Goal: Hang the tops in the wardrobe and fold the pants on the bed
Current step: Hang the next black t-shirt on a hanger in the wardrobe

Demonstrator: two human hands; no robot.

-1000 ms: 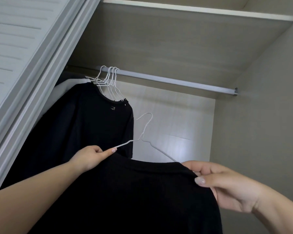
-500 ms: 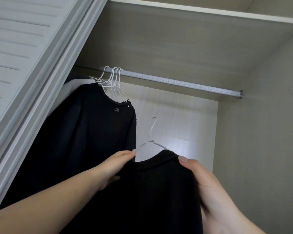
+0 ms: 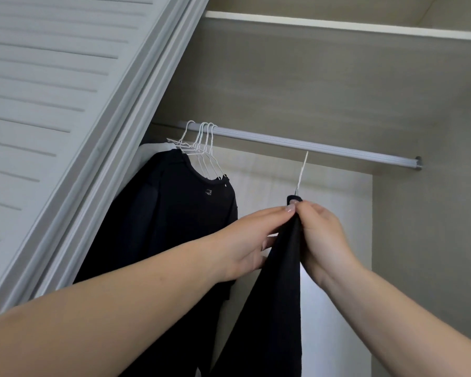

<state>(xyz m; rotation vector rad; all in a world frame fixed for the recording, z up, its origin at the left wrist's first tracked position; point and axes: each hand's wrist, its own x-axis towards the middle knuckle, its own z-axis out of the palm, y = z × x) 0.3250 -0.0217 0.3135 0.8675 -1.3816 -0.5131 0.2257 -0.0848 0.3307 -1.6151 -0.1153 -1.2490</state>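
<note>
Black knit top (image 3: 276, 295): seen edge-on, on a thin white wire hanger (image 3: 301, 172) reaching the grey metal rail (image 3: 324, 146), right of centre.
Hands: left hand (image 3: 252, 240) and right hand (image 3: 322, 235) both pinch its collar.
Hidden: hanger hook behind rail; hem cut off.
Room: beige wardrobe interior, white louvred door (image 3: 52, 91) at left.

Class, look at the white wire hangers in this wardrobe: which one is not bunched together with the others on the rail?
The lone hanger carrying the black top that both hands pinch. It reaches up to the rail well right of the cluster of hangers by the door.

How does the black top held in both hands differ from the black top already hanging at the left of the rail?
The held top is seen edge-on as a narrow strip; the hung top faces the camera, neckline showing. The left hand and right hand pinch the held top; nothing grips the hung top. Both are black, on white wire hangers.
</note>
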